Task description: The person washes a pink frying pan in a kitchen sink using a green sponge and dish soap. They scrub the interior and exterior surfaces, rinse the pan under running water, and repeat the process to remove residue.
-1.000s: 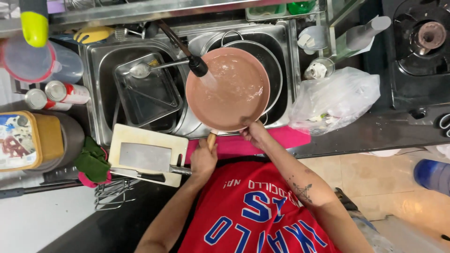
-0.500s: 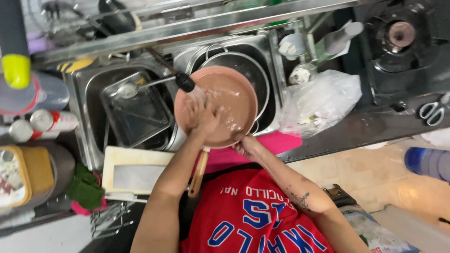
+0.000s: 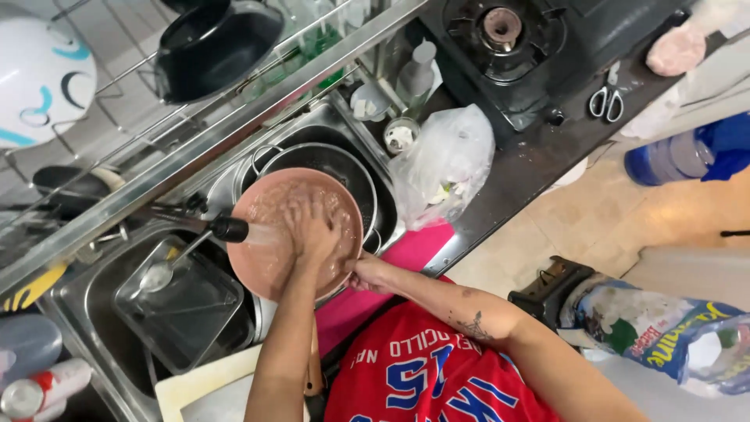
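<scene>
Over the right-hand basin of the steel sink [image 3: 101, 309], at about ten o'clock from the person's red shirt [image 3: 437, 383]: one pink frying pan [image 3: 269, 250], round, tilted, wet inside.

- Left hand [image 3: 312, 228]: lying flat and spread, fingers open, palm pressing on the pan's inner surface near its centre; gripping nothing.
- Right hand [image 3: 367, 273]: curling closed around the pan's rim at the pan's four o'clock edge, holding it up; the forearm is showing a small tattoo.
- Faucet [image 3: 215, 227]: dark nozzle at the pan's nine o'clock, pouring water onto the inner surface.
- Pan's wooden handle [image 3: 314, 367]: pointing toward six o'clock, running down beside the left forearm.
- Metal pot [image 3: 344, 168]: sitting under the pan, showing at its one o'clock.
- Glass baking dish [image 3: 183, 312] with a ladle [image 3: 160, 273] in it: lying in the left basin, at the pan's eight o'clock.
- White plastic bag [image 3: 441, 164]: resting on the counter at the pan's three o'clock.
- Scissors [image 3: 605, 100]: lying on the dark counter beside the gas stove [image 3: 500, 31], at two o'clock.
- Black pan [image 3: 215, 43]: sitting on the upper wire rack, at twelve o'clock.
- White cutting board [image 3: 203, 387]: lying at seven o'clock.
</scene>
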